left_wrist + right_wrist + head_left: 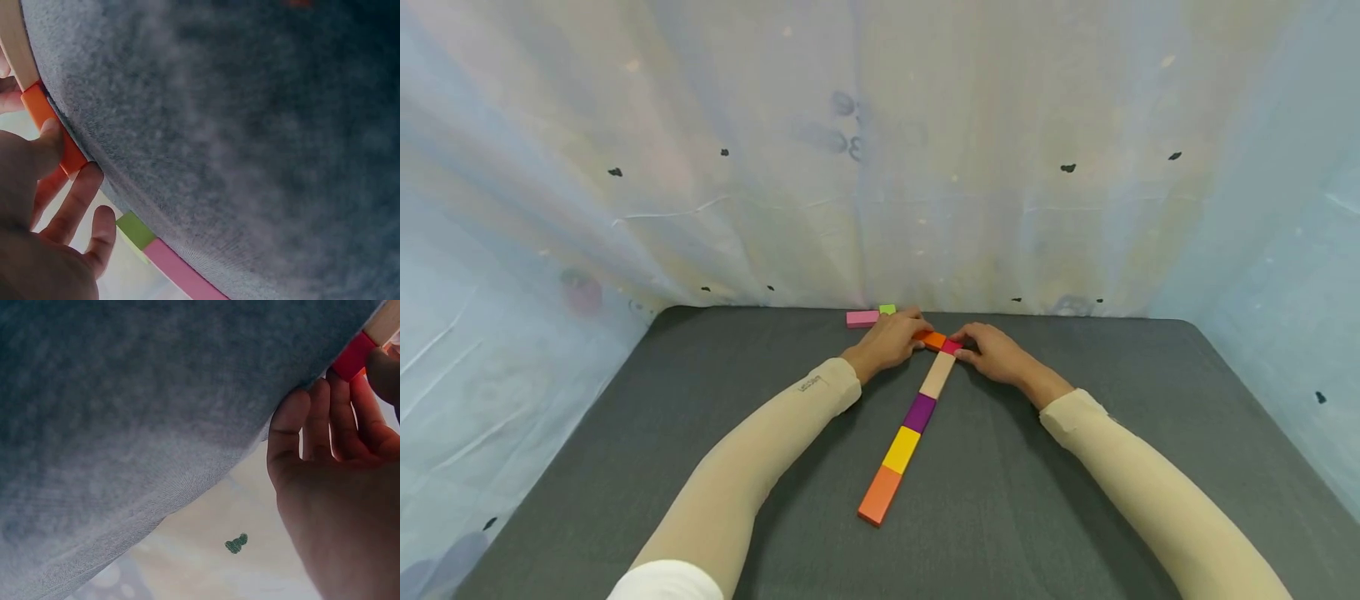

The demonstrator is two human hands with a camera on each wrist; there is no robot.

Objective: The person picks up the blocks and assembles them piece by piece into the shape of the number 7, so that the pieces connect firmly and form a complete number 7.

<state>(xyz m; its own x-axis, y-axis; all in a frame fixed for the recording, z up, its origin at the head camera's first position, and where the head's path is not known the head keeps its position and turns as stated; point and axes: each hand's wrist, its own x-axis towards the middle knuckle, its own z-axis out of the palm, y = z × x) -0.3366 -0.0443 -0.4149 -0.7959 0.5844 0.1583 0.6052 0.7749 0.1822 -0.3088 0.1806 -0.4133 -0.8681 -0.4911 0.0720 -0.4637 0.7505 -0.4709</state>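
Observation:
A row of flat coloured blocks runs diagonally up the grey table: orange [879, 496] nearest me, then yellow [901, 449], purple [919, 412] and a long beige block [937, 375]. At the far end my left hand [898, 335] pinches a small orange block [934, 339] between thumb and fingers, and the left wrist view shows that hand [47, 200] gripping the orange block [36, 105]. My right hand [983, 351] pinches a red block [952, 347] against the beige block's end. Its fingertips [325, 400] touch the red block [353, 355] in the right wrist view.
A pink block [862, 317] and a green block [887, 309] lie at the table's far edge, just left of my left hand. A pale plastic sheet [880, 167] walls in the dark grey table [1075, 500] at the back and both sides.

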